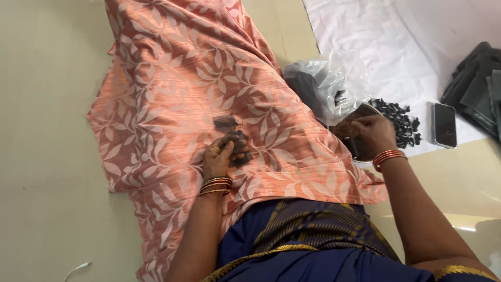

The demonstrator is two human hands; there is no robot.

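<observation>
Dark pieces lay in a small cluster on the orange leaf-print cloth over the lap, their run stretching near to far. The left hand curled closed around some of them. The right hand pinched something in a bowl at right, beside a plastic bag and a phone.

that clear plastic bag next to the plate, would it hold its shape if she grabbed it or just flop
The clear plastic bag looks thin and crinkled, so it would probably collapse and slip in a grip. Dark contents show through, so it likely sags there. Its top seems to gape beside the right hand, so tipping might spill it.
</observation>
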